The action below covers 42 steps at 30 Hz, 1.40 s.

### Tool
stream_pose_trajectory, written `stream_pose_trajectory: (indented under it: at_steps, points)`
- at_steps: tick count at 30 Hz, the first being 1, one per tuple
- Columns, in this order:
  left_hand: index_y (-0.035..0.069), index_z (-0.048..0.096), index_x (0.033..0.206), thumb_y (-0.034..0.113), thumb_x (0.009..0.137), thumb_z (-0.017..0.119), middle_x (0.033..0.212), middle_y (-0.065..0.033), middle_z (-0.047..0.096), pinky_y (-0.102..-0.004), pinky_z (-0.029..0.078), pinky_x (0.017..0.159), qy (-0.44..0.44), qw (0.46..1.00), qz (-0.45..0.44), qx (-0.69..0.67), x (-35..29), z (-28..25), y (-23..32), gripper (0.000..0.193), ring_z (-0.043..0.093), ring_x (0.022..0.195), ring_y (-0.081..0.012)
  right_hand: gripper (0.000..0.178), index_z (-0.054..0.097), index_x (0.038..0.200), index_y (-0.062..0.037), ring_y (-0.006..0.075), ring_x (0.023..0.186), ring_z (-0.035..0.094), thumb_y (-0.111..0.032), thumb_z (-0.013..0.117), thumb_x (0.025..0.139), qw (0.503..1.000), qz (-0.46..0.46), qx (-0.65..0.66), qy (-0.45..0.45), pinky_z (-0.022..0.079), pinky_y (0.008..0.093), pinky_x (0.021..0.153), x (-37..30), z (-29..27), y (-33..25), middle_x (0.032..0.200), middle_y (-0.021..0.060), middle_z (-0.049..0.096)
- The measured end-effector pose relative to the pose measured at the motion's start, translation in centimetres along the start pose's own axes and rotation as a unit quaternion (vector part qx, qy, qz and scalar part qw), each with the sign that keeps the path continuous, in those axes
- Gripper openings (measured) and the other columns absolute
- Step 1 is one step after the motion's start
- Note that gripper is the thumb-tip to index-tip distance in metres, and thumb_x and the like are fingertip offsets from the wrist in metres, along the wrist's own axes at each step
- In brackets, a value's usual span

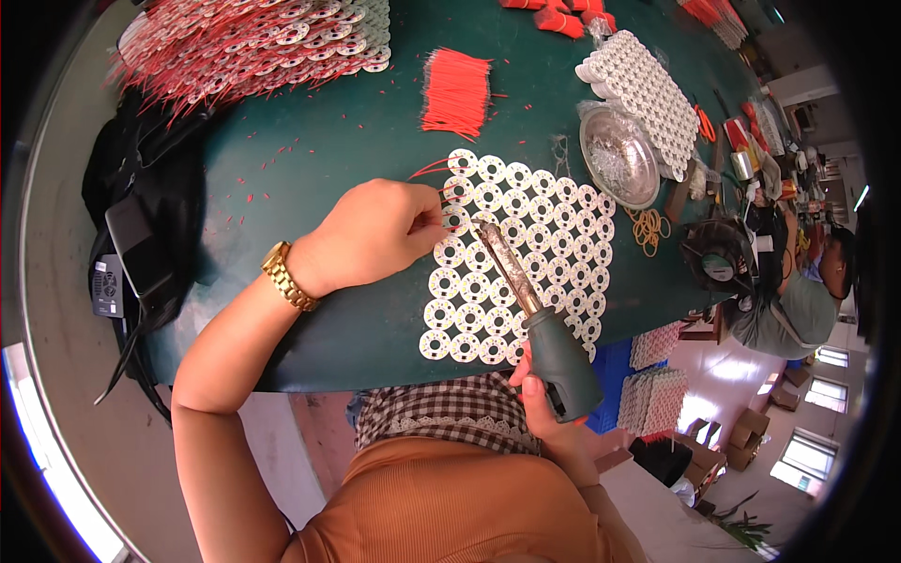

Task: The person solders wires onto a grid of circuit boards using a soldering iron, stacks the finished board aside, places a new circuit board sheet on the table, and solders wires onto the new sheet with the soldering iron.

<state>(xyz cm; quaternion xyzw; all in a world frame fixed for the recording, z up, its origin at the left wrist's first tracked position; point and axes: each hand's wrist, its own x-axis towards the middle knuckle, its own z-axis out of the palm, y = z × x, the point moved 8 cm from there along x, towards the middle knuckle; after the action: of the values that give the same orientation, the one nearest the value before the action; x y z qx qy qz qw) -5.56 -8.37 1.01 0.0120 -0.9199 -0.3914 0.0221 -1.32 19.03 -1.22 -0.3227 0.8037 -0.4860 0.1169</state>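
Observation:
A panel of round white circuit boards (469,319), joined in rows, lies on the green table in front of me. My left hand (375,230), with a gold watch at the wrist, is at the panel's left edge. Its fingertips pinch a thin red wire (452,228) against one of the upper-left discs. In my right hand (542,405) is a soldering iron (561,361) with a dark green handle, gripped from below. The iron's metal shaft slants up and left across the panel, its tip close to that wire's end. Short red wires stick out from the discs above.
Stacked boards with red wires (282,42) stand at the far left. A red wire bundle (457,91) lies behind the panel. Rightward are a metal bowl (619,158), stacked white boards (648,94), rubber bands (648,230) and a fan (718,258). Another person (798,305) sits at the right.

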Motion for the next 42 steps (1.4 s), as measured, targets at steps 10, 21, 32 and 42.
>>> stream_pose_trajectory:
  at_steps: [10,21,32,42]
  points:
    - [0.001,0.066,0.080,0.018,0.084,0.075,0.066,-0.0074,0.063,-0.0311,0.046,0.055,-0.013,0.996,-0.073,-0.040,-0.1,0.4,-1.0,0.019,0.056,0.056,-0.0140,0.039,0.056,0.127,-0.0040,0.0109,0.068,0.055,-0.020,0.062,0.092,0.996,0.052,0.077,-0.012,0.042,0.0241,0.051,0.5,-0.1,0.6,0.082,0.0055,0.060]
    - [0.005,0.066,0.077,0.016,0.081,0.076,0.067,-0.0082,0.064,-0.0325,0.047,0.054,0.064,0.997,-0.035,-0.019,-1.1,0.2,-0.8,0.016,0.060,0.055,-0.0190,0.039,0.056,0.129,-0.0042,0.0108,0.069,0.055,-0.017,0.062,0.092,0.997,0.056,0.049,-0.033,0.042,0.0244,0.055,0.4,0.0,0.4,0.084,0.0053,0.061]
    - [0.005,0.066,0.079,0.014,0.082,0.074,0.071,-0.0095,0.064,-0.0336,0.048,0.054,0.077,0.997,0.003,0.002,-1.3,0.2,-0.6,0.012,0.061,0.057,-0.0229,0.036,0.058,0.127,0.0004,0.0143,0.074,0.056,-0.008,0.060,0.092,0.998,0.032,0.016,-0.047,0.047,0.0309,0.070,0.7,-0.3,-0.6,0.085,0.0066,0.062]
    - [-0.003,0.064,0.084,0.009,0.085,0.070,0.075,-0.0171,0.064,-0.0379,0.048,0.063,-0.069,0.997,-0.015,-0.034,-1.1,-1.2,-0.6,0.013,0.062,0.067,-0.0308,0.042,0.055,0.126,-0.0007,0.0153,0.071,0.057,-0.027,0.062,0.093,0.990,0.078,0.116,-0.012,0.043,0.0273,0.055,0.3,-0.6,0.3,0.083,0.0071,0.060]
